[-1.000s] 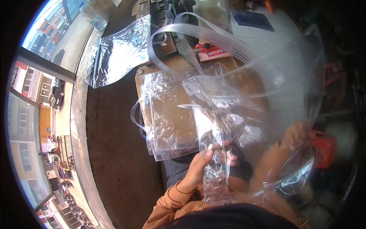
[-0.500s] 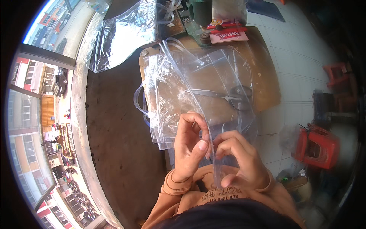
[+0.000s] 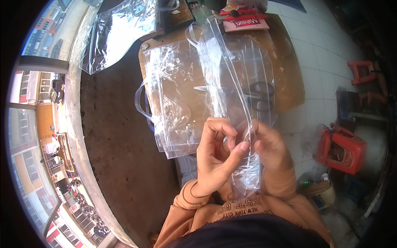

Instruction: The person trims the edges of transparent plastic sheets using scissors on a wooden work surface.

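A clear plastic bag (image 3: 213, 66), long and narrow in outline, stands on edge between my hands, its piped seam running from the far side of the table toward my chest. My left hand (image 3: 219, 151) pinches that seam with thumb and fingertips. On the other side of the seam, my right hand (image 3: 271, 146) closes its fingers on the plastic, some seen through the film. Beneath lie flat clear plastic bags (image 3: 173, 72) with strap handles looping out at the left. Dark-handled scissors (image 3: 260, 96) lie on the table area, partly behind clear film.
The wooden table (image 3: 291, 78) has a rounded right edge. A pink packet (image 3: 248, 25) lies at its far side beside a partly visible green machine. More clear bags (image 3: 124, 35) rest far left near the ledge. Red plastic stools (image 3: 343, 153) stand on the tiled floor at right.
The held bag has turned, so more of its face shows. Both hands have shifted slightly right, and my right hand has moved up along the seam. The view has shifted slightly.
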`<state>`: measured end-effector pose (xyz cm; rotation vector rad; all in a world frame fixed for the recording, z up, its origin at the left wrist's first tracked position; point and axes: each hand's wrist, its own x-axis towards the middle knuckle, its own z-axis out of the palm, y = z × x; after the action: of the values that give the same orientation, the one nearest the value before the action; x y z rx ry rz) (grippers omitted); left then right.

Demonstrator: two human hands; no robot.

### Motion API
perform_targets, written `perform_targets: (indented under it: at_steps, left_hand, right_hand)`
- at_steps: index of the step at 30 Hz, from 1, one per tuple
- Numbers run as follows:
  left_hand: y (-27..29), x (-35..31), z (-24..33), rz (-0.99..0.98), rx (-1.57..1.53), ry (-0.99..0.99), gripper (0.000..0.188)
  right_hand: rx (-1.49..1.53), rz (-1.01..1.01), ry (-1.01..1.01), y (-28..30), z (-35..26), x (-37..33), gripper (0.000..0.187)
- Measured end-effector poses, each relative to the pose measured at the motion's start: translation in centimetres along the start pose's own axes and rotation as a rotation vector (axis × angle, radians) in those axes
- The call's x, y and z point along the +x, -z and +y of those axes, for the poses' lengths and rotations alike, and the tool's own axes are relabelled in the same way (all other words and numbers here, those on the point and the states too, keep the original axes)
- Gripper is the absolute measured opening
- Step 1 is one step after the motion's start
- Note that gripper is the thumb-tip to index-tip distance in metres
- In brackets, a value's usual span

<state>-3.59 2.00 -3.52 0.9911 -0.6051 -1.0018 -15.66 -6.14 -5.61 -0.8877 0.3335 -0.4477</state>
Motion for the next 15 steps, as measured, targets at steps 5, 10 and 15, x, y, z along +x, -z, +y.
perform_targets:
  at_steps: [5, 10, 15]
  left_hand:
    - [0.4, -0.3, 0.4, -0.07, 0.359, -0.147, 0.043]
    - [-0.6, -1.3, 1.8, -0.18, 0.79, -0.196, 0.082]
    - [-1.5, -2.7, 0.1, -0.131, 0.907, -0.298, 0.084]
  right_hand:
    - [-0.067, 0.276, 0.084, -0.2, 0.4, 0.6, 0.02]
    - [-0.095, 0.467, 0.074, -0.6, -0.5, 0.5, 0.019]
    - [-0.167, 0.511, 0.118, -0.6, -0.3, 0.4, 0.02]
